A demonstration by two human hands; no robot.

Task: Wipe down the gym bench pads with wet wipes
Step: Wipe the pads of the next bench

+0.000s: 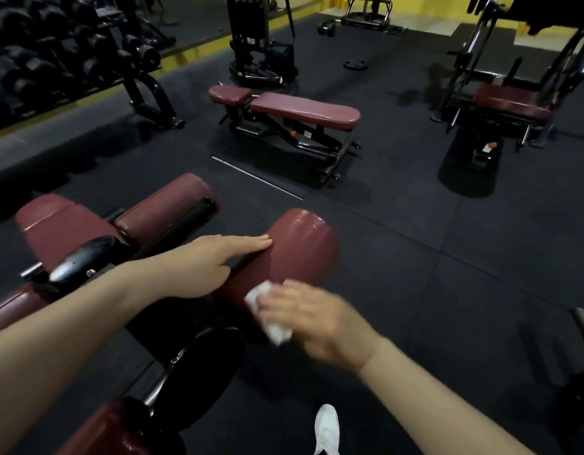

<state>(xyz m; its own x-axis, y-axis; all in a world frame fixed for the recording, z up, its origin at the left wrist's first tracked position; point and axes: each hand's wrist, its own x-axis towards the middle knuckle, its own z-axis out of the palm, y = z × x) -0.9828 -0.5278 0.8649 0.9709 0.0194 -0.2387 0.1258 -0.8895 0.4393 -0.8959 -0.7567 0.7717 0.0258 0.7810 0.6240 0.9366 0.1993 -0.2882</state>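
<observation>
A maroon roller pad sticks out from a black-framed bench machine at lower centre; its far end shines wet. My left hand lies flat on the pad's left side, fingers straight. My right hand, blurred, grips a crumpled white wet wipe against the near end of the same pad. More maroon pads of this machine lie to the left, and another shows at the bottom.
A flat maroon bench stands ahead on the black rubber floor. A dumbbell rack fills the far left, a cable machine the back centre, another padded machine the right. My white shoe is below.
</observation>
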